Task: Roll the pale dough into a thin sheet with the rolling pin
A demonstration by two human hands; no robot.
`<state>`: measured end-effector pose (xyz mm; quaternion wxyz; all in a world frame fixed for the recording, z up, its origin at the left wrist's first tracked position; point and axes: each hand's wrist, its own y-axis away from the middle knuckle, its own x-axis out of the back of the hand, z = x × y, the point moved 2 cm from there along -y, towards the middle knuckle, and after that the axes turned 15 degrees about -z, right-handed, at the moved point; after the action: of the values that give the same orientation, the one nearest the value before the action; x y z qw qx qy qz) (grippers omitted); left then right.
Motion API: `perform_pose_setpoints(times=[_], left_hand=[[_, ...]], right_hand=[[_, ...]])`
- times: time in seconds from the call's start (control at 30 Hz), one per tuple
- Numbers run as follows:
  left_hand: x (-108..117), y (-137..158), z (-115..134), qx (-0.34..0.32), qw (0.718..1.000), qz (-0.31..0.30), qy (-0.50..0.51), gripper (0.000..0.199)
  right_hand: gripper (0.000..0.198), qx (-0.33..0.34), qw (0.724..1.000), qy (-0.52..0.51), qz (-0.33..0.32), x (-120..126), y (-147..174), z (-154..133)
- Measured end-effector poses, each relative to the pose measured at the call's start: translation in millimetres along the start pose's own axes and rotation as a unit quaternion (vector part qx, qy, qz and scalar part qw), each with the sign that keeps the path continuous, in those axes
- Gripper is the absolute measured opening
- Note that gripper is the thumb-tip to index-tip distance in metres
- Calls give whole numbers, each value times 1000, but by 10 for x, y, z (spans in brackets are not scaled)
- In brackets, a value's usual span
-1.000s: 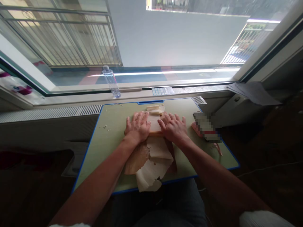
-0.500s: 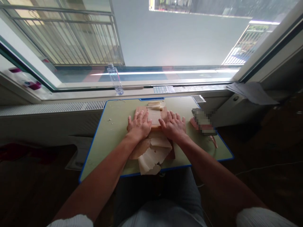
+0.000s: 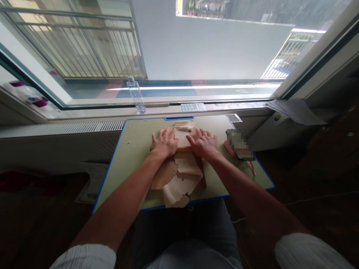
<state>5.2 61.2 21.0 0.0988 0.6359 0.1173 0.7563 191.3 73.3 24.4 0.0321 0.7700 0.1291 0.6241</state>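
Both my hands lie palm down over a wooden rolling pin (image 3: 184, 148), whose middle shows between them. My left hand (image 3: 165, 142) is flat on its left part, fingers stretched out and apart. On its right part rests my right hand (image 3: 205, 143), also flat, with the thumb spread inward. Beneath the pin runs a thin pale sheet of dough (image 3: 189, 166) with ragged edges. Its near end hangs over the front of a brown wooden board (image 3: 164, 175), and its far end is bunched in folds. My hands hide the pin's ends.
The board lies on a small green table (image 3: 126, 160) with a blue rim. A blurred-out item (image 3: 239, 144) is at the table's right side. Behind, a clear plastic bottle (image 3: 136, 95) stands on the windowsill (image 3: 106, 110), near a patterned card (image 3: 193, 107). Papers (image 3: 297, 111) lie at right.
My hands and the rolling pin have moved a little away from me along the dough. The view has shifted slightly. The dough's near end lies as before.
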Motion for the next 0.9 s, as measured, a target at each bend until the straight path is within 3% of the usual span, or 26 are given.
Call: perform_pose_setpoints(times=[0.2,0.37,0.57,0.9], left_hand=[[139,-448,-29,-11,1000,8,8,72],[195,-548,-17,-19,999,48,7,68],[113,-282,-3,-33,999,42,12,68],[-184,404,49,-4,997,69,-20,66]], right_hand=[[88,-9,1000,-20,-15,121,-460,2],[86,-8,999,-30,-11,151,-584,3],[83,-8,1000,-23,5,81,-326,7],[72,-4,999,35,35,-130,444,-22]])
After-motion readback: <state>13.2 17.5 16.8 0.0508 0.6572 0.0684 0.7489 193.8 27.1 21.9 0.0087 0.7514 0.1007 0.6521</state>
